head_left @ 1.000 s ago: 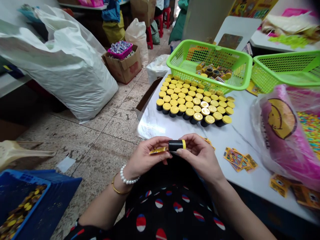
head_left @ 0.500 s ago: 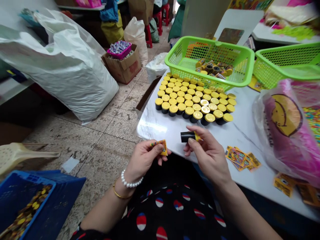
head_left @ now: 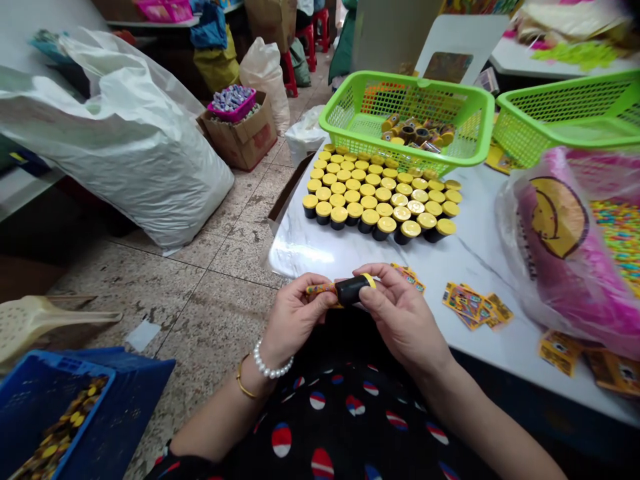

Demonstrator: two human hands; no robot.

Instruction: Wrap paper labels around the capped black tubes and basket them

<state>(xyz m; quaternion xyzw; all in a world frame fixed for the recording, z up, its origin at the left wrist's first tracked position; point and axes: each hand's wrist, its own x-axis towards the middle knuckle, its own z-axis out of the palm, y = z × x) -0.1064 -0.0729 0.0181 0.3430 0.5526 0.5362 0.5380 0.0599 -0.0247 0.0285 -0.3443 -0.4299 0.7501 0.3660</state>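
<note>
My left hand [head_left: 295, 313], with a pearl bracelet and a gold bangle at the wrist, pinches a small yellow-orange printed label [head_left: 320, 289] between thumb and fingers. A short black canister with a yellow lid [head_left: 351, 291] lies sideways in my right hand [head_left: 405, 313], gripped near its lid. The black end of the canister meets the label; whether it goes inside cannot be seen. Rows of similar yellow-lidded canisters [head_left: 367, 202] stand upright on the white table beyond my hands. Loose printed labels [head_left: 475, 305] lie right of my right hand, and a few more [head_left: 409, 277] show behind its fingers.
Behind the rows, a green basket [head_left: 480, 143] holds wrapped canisters. A second green basket [head_left: 530, 127] and a clear-and-pink plastic bag [head_left: 570, 253] are at right. On the floor at left are a white sack [head_left: 135, 147], a cardboard box [head_left: 245, 137] and a blue crate [head_left: 133, 393].
The canister in my right hand has moved left and come up against the label in my left hand. Labels behind the right fingers have come into sight. The view has shifted slightly.
</note>
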